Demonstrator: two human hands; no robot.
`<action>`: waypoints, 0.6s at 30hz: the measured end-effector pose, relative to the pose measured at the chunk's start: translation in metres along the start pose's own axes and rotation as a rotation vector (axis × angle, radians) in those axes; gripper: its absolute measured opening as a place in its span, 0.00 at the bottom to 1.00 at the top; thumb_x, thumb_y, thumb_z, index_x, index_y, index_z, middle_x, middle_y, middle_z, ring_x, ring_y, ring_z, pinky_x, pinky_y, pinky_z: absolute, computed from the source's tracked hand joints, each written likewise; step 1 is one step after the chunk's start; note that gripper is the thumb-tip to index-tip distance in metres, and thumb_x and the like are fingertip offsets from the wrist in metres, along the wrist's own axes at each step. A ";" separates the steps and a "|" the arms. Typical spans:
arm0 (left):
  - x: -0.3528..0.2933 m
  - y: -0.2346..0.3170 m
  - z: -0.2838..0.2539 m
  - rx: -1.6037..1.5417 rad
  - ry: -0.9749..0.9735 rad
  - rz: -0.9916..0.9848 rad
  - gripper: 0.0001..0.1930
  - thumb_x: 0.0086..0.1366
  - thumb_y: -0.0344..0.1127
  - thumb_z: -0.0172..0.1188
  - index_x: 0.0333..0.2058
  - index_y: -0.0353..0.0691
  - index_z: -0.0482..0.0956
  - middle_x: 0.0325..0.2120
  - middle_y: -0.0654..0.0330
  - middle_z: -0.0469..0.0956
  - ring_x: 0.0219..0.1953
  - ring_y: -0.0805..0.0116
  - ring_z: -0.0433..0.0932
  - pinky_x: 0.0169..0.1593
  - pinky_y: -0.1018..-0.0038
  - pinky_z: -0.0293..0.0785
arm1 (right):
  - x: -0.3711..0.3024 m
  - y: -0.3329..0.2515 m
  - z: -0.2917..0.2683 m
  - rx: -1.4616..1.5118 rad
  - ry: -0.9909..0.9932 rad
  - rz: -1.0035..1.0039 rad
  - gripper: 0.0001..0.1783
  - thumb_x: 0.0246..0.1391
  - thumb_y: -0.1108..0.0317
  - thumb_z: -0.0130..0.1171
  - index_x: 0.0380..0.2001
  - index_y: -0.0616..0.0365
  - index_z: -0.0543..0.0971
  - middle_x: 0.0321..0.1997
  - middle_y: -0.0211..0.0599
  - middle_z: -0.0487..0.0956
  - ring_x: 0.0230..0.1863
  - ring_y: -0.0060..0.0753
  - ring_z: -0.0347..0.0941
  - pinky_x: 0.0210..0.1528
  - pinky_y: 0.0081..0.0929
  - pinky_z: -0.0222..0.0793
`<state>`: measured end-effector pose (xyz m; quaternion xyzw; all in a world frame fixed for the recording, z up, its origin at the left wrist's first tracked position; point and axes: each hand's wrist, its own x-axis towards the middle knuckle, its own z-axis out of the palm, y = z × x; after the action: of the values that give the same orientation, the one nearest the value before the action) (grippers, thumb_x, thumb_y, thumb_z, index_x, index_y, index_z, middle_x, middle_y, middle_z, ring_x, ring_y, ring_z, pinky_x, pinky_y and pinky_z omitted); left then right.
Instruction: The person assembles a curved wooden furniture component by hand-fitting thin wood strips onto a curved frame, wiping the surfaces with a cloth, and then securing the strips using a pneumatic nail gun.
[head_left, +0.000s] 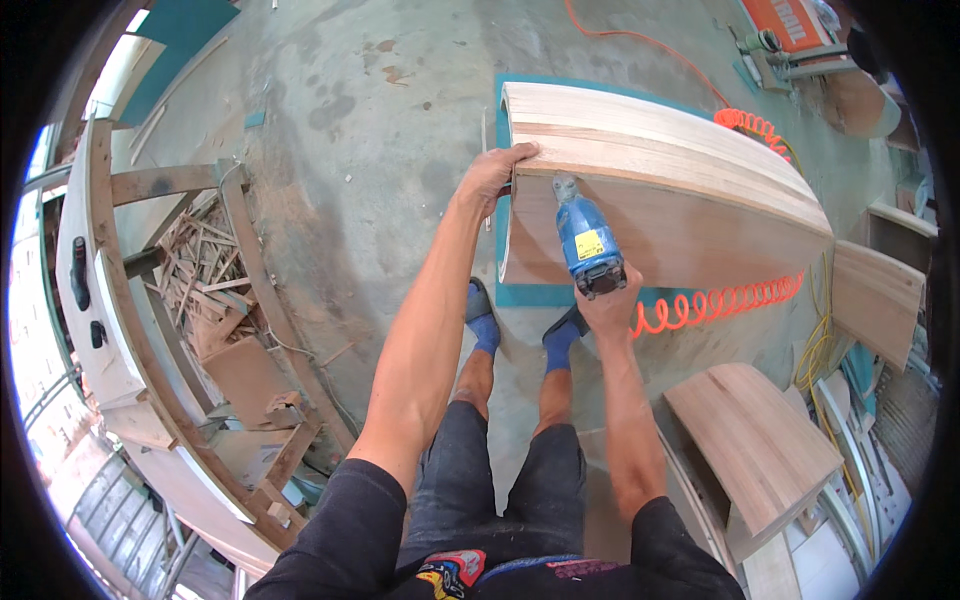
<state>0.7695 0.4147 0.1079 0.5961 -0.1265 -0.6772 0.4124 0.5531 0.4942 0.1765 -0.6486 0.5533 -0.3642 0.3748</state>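
In front of me a long pale wooden piece (640, 135) with a slatted, curved top rests on a teal sheet (545, 295). My left hand (495, 172) grips its near left corner, the thumb on top and the other fingers partly hidden at the end. A blue air nail gun (588, 235) is gripped in my right hand (612, 300). Its nose meets the wood, or stands very near it, just under the slatted top's near edge, a little right of my left hand. The trigger is hidden from view.
An orange coiled air hose (720, 305) runs along the near side and reappears behind the piece. At lower right stands another curved wooden piece (755, 435), with yellow cords (815, 350) beyond it. A wooden frame (265, 260) holding scrap wood (205, 265) is on the left.
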 end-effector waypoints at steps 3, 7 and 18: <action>0.002 -0.004 0.000 -0.019 0.018 0.020 0.27 0.59 0.53 0.66 0.48 0.35 0.80 0.40 0.57 0.78 0.41 0.68 0.72 0.46 0.69 0.66 | 0.003 0.001 -0.003 -0.005 -0.020 0.016 0.10 0.37 0.75 0.66 0.23 0.66 0.73 0.19 0.36 0.75 0.22 0.26 0.71 0.28 0.28 0.68; 0.002 -0.007 0.002 -0.043 0.076 0.050 0.25 0.57 0.50 0.68 0.42 0.33 0.79 0.36 0.57 0.80 0.37 0.68 0.77 0.44 0.70 0.71 | 0.003 -0.003 -0.004 -0.019 -0.043 0.026 0.10 0.37 0.75 0.66 0.23 0.65 0.74 0.19 0.35 0.76 0.22 0.25 0.71 0.28 0.27 0.68; -0.001 -0.003 0.012 -0.050 0.067 0.038 0.23 0.60 0.53 0.63 0.44 0.39 0.80 0.38 0.58 0.78 0.40 0.68 0.72 0.44 0.68 0.65 | 0.005 0.004 -0.003 -0.024 -0.023 -0.029 0.13 0.36 0.74 0.68 0.27 0.65 0.77 0.21 0.42 0.78 0.22 0.36 0.75 0.29 0.30 0.70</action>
<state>0.7577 0.4139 0.1099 0.6053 -0.1068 -0.6520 0.4439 0.5495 0.4889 0.1743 -0.6652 0.5440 -0.3552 0.3680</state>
